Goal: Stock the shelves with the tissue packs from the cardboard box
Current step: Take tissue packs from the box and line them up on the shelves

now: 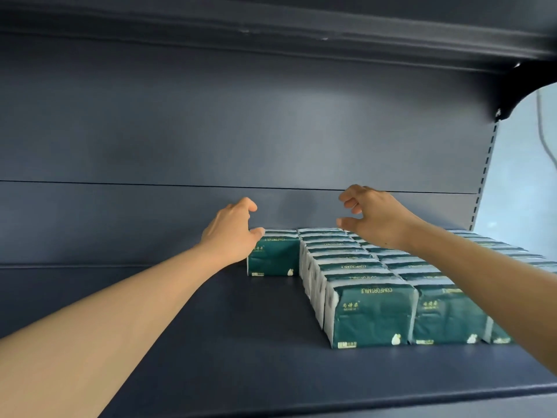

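Forearms reach across the shelf (211, 342). Left hand (232, 233) touches the far tissue pack (274, 257), grip released; right hand (376, 218) hovers, grasping nothing. Placement appears complete; next, fetch another pack.

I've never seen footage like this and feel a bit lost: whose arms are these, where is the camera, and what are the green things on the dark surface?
There is no machine here. A person wears a camera on the head, so the single picture looks forward and down along their own two bare arms. The dark surface is a shop shelf with a back panel behind it. The green things are tissue packs, standing in neat rows on the right side. A new, shorter row is started at the back, left of them. The left hand rests against that row's left end, thumb on top of it. The right hand hovers above the rows, fingers loosely curled, holding nothing. The cardboard box is out of view.
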